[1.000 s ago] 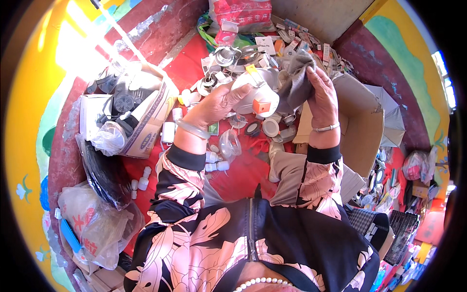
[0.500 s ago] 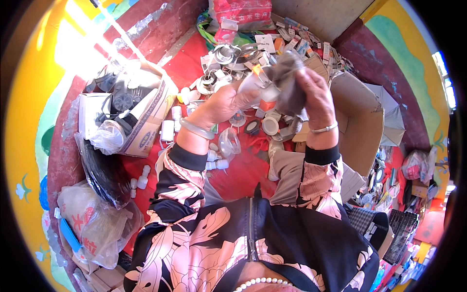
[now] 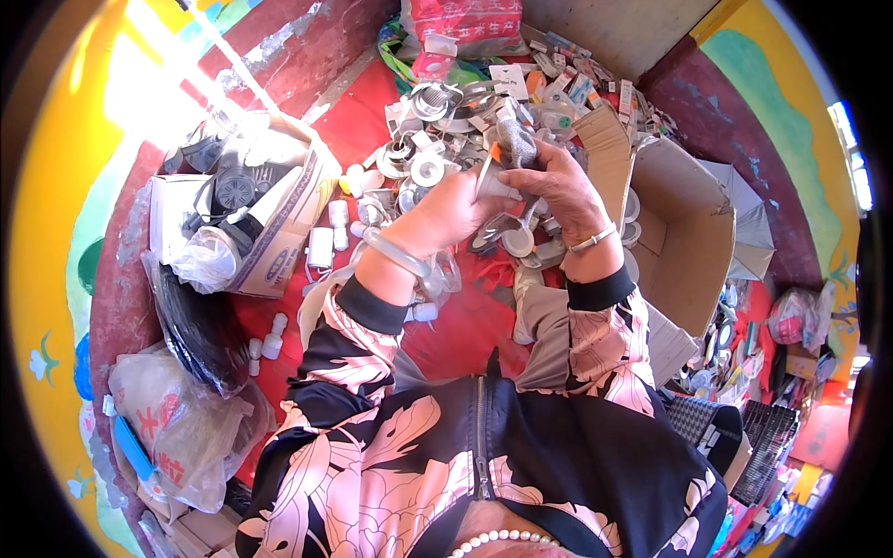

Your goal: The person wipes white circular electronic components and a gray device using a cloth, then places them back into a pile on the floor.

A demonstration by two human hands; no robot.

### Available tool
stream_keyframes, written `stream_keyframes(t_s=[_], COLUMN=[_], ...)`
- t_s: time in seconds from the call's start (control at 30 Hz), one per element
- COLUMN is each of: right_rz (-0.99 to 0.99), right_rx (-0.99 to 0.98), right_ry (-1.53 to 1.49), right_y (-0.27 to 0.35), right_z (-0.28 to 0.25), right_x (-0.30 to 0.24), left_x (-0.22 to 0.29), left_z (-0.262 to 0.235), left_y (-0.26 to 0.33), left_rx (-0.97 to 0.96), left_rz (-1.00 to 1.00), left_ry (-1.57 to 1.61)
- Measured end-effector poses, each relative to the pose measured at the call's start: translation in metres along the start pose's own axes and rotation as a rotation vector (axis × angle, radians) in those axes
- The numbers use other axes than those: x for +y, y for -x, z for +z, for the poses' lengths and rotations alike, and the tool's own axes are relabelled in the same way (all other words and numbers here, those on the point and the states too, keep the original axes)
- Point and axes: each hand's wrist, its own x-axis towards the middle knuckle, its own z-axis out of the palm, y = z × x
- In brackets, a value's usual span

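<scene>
My left hand (image 3: 456, 212) is closed round a white round fitting (image 3: 493, 182) with a bit of orange at its edge, which looks like a small downlight. My right hand (image 3: 566, 193) grips a bunched grey cloth (image 3: 517, 141) and presses its fingers against the fitting. The two hands meet in front of me, above a heap of white and silver light fittings (image 3: 432, 102). Fingers and cloth hide part of the fitting.
To the left, a carton (image 3: 284, 228) holds dark and white parts beside a black plastic bag (image 3: 200, 325). An open cardboard box (image 3: 684, 219) stands at my right. Small boxes (image 3: 581, 88) lie piled at the back, near a red and white bag (image 3: 465, 26).
My right hand has come lower and closer to my left, bringing the cloth against the fitting. The left hand has shifted slightly right, and the fitting has turned.
</scene>
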Motion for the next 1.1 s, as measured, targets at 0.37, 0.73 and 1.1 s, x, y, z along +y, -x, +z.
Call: stream_keyframes(t_s=[0.37, 0.73, 1.1], right_rz=[0.0, -0.606, -0.598], right_rx=[0.225, 0.086, 0.312], right_ry=[-0.867, 0.895, 1.259], right_y=[-0.022, 0.02, 0.016], right_z=[-0.015, 0.018, 0.045], right_x=[0.027, -0.016, 0.006], left_x=[-0.017, -0.01, -0.019], left_z=[-0.003, -0.003, 0.016], left_y=[-0.006, -0.01, -0.017], left_rx=[0.177, 0.204, 0.302], left_rz=[0.044, -0.071, -0.178], left_ry=[0.297, 0.282, -0.315])
